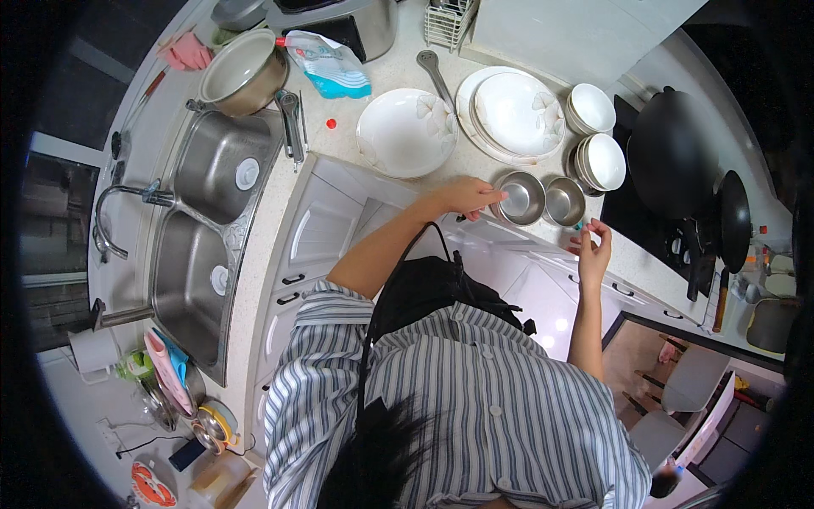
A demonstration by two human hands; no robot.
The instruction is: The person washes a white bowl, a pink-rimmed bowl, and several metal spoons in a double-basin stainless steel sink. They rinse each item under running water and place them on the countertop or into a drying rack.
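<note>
The fingertips of my left hand touch the left rim of a round stainless steel bowl; whether they grip it is unclear. Beside it is a smaller steel bowl, and my right hand is just below its right side, fingers apart. A tiny teal thing shows at that bowl's rim, by my right fingertips. White plates with a leaf pattern are stacked behind the steel bowls. One more white plate lies to the left. Two stacks of white bowls stand to the right.
A black wok and a frying pan are on the cooktop at right. At left are a double sink, a large pot, a pouch, a red cap and metal utensils. Cabinet handles line the counter front.
</note>
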